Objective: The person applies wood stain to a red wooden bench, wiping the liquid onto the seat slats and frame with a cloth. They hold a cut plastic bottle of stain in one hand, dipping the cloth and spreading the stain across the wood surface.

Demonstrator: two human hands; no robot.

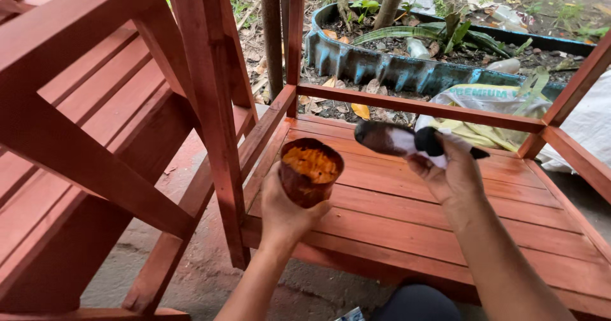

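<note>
Both hands gripping | left [284,208]: stained round cup [310,171] | right [450,171]: wide brush [401,140]

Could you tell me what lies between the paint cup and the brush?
Nothing: in the head view only bare red-stained slats separate the cup and brush.

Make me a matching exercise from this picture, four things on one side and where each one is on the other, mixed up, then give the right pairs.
Things:
1. Stain cup
2. Paintbrush
3. Blue planter
4. Slatted shelf

Places:
A. On the ground behind the wooden frame
B. Held in the right hand
C. Beneath both hands, stained reddish brown
D. Held in the left hand

Pairs: 1-D, 2-B, 3-A, 4-C
</note>
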